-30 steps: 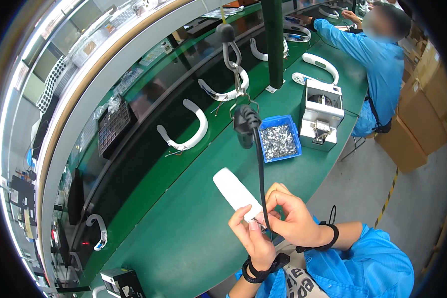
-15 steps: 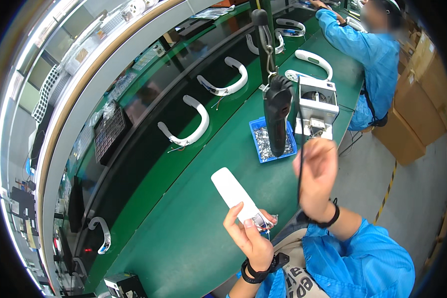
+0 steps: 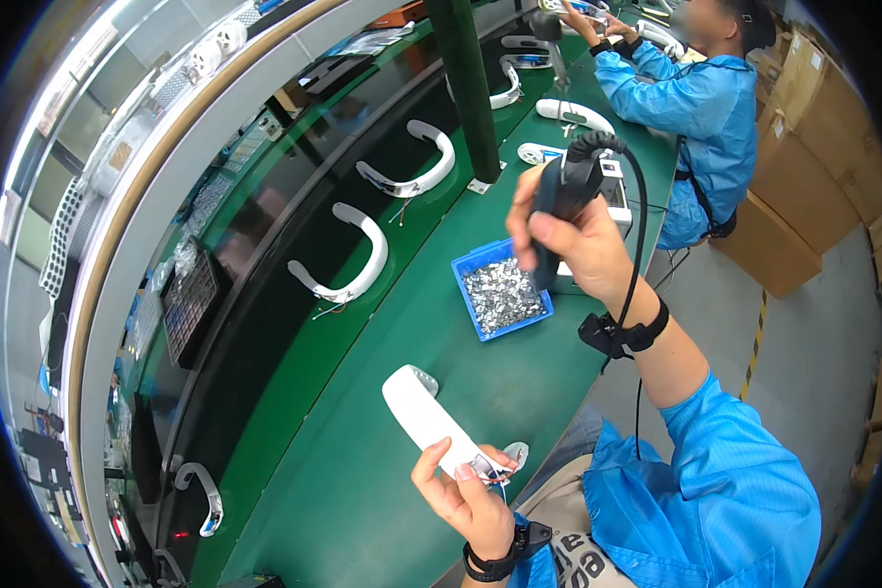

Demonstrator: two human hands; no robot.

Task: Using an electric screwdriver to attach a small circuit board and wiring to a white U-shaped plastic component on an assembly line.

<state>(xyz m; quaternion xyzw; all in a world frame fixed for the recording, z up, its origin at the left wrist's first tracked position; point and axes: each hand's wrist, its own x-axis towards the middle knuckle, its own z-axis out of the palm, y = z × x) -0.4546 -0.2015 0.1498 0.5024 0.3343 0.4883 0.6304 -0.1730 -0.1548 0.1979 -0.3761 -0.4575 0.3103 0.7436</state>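
My left hand [image 3: 472, 502] grips a white curved piece, like the housing of a neck fan [image 3: 423, 416], by its wired end. Thin wires and a small board show beside the fingertips, and the far end of the piece curls away over the green bench. Farther out to the right, my right hand [image 3: 588, 250] is wrapped round a black electric screwdriver [image 3: 564, 191]. It hangs upright from a cord, and its lower tip, dark and blurred, comes down beside a blue tray [image 3: 517, 329] of small metal parts.
Several white U-shaped housings [image 3: 374, 245] lie along the bench's far side. A green post [image 3: 465, 93] rises beyond the tray; a white machine [image 3: 613, 191] sits partly behind my right hand. At upper right a person in blue [image 3: 701, 108] handles a white piece. Cardboard boxes [image 3: 779, 245] stand behind.
My right hand has risen and taken hold of the hanging screwdriver, which is now tilted slightly. My left hand and the white housing have shifted a little lower and left in view.
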